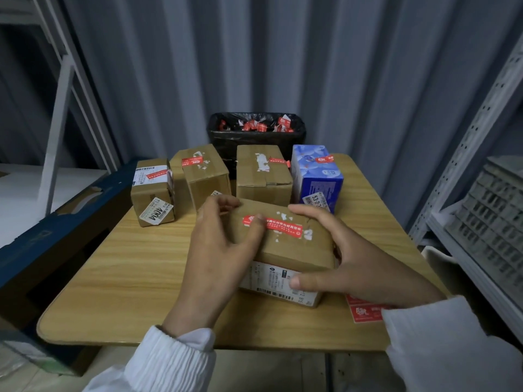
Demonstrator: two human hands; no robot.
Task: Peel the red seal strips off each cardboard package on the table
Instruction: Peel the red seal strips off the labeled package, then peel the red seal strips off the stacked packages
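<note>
- The box (283, 244) was plain brown cardboard, a squat oblong with dented edges. It lay at the middle of the table, close to the person, and white scraps of torn paper flecked its top.
- Its long axis ran left to right, with the right end turned a little toward the person.
- The strip (283, 227), glossy red with white print, was stuck along the top on that same axis, its right end lower in the view.
- A white printed label (277, 281) with a barcode covered the box's near side.
- The left hand (218, 250) gripped the box's left end, fingers curled over the far corner and thumb laid on the strip's left end. Whether that end had lifted could not be told.
- The right hand (353, 267) clasped the right end, fingers bent over the top's far edge and thumb pressed on the label.
- Both wrists came out of white ribbed sleeves (175, 360).
- The table (127, 264) was pale wood-grain laminate with rounded corners.
- Three brown rear boxes (206, 176) stood in a row behind, each with a short red seal on top.
- A blue pack (317, 176) of shiny film with a flower pattern stood at the right of that row, also sealed in red.
- A bin (254, 140) lined with black plastic stood beyond the table's far edge, with crumpled red scraps inside.
- A red sticker sheet (365, 312) lay flat on the table, partly under the right wrist.
</note>
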